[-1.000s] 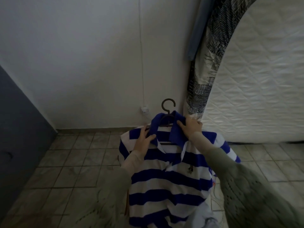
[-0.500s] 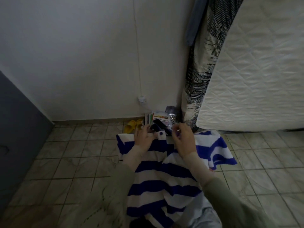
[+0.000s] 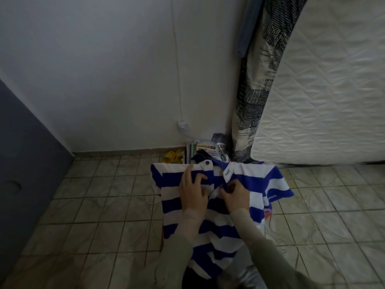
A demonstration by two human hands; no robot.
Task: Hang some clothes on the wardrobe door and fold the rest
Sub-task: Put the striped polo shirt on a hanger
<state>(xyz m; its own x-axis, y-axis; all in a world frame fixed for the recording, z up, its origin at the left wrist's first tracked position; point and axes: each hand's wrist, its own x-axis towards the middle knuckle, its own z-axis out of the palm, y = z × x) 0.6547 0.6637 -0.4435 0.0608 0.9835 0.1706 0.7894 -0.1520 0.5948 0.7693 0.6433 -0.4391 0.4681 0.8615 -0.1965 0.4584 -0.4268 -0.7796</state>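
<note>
A: Biggest thing first: mattress [image 3: 325, 97] leans on the wall at right, patterned cloth [image 3: 256, 84] beside it. We hold the striped polo shirt [image 3: 210, 232] in front of us over the tiled floor [image 3: 93, 215].

B: What's changed? Hanger hook stood above the collar a sec ago; now it's out of sight and we've dropped to the placket. Prob. buttoning before hanging.

A: Orientation? Collar away from us, hem toward us, long axis running straight out.

B: Hands? Left hand [image 3: 192, 188] lies flat, fingers spread, pressing the chest. Right hand [image 3: 235, 193] is curled, pinching the placket edge.
</note>
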